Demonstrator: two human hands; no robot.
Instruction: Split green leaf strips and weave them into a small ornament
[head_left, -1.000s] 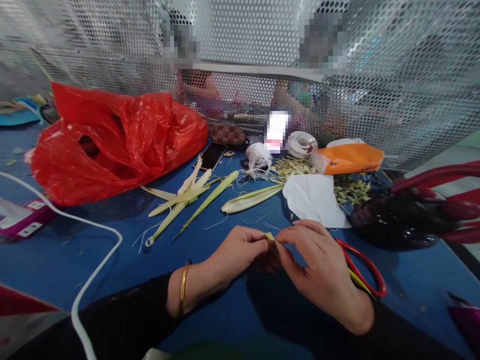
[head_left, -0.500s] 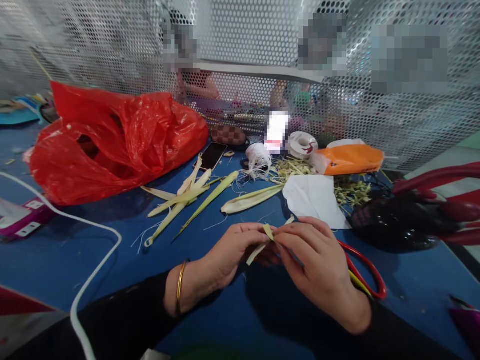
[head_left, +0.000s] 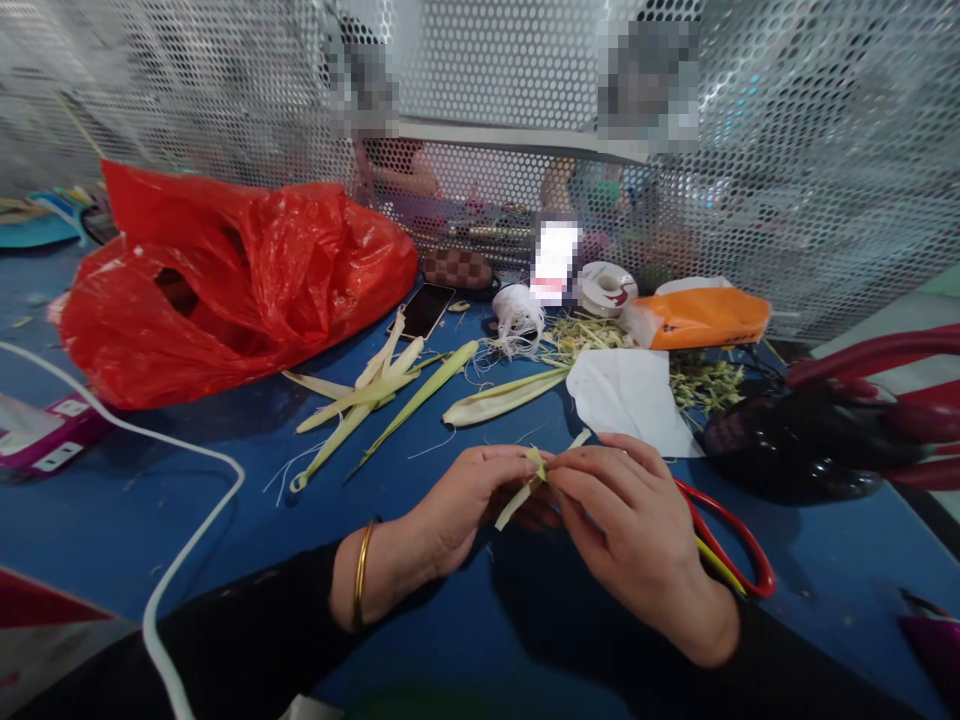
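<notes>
My left hand (head_left: 457,515) is closed, its thumb and fingers pinching a narrow pale-green leaf strip (head_left: 516,505). The strip looks crossed or folded near the fingertips, with one end hanging down to the left and another poking up. From the other side my right hand (head_left: 637,545) pinches the same strip. Beyond the left hand lie several long pale leaf pieces (head_left: 360,395), one with a curled loop at its tip. A single broad leaf piece (head_left: 506,398) rests farther back. Red-handled scissors or pliers (head_left: 739,530) lie partly hidden behind the right wrist.
A red plastic bag (head_left: 247,290) fills the back left, near a phone (head_left: 424,312). White thread (head_left: 519,315), a ribbon spool (head_left: 606,290), dried plant bits, white paper (head_left: 634,395) and an orange packet (head_left: 709,315) stand toward the mesh screen (head_left: 480,80). A white cable (head_left: 202,520) crosses the left.
The crossed strip has shifted slightly between my fingertips, and more of its upper end shows above the right fingers. Both hands stay nearly in place.
</notes>
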